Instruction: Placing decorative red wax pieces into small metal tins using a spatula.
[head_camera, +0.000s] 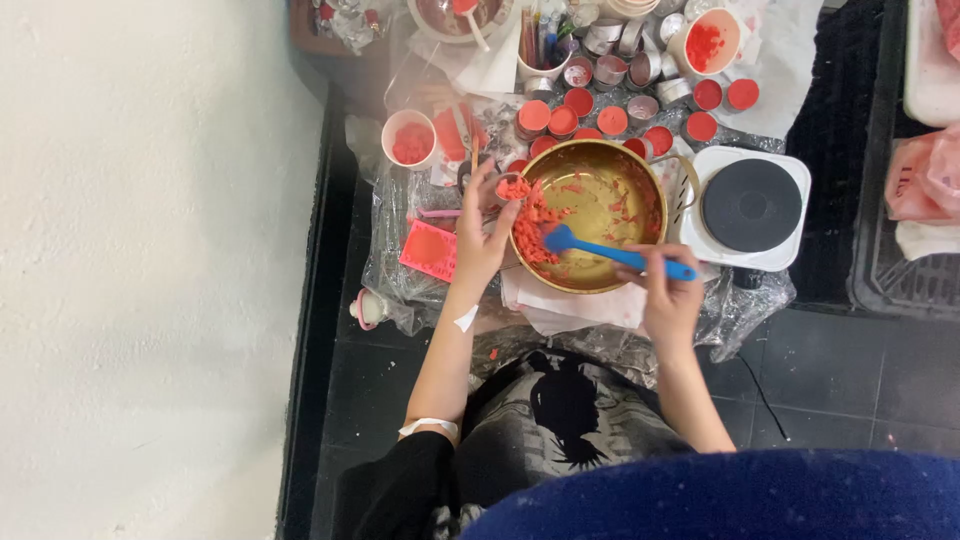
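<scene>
Head view: my right hand (668, 300) is closed around the blue spatula (612, 254), blade in the red flakes (535, 232). My left hand (482, 232) pinches a small tin (511, 187) at the gold bowl's (640, 195) left rim. Hotplate (750, 206) right; filled tins (612, 121) beyond.

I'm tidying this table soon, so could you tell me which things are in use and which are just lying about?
In use: gold bowl, blue spatula in right hand, small tin at left hand.
Lying about: hot plate, pink square mould, white cup, filled tins.
</scene>
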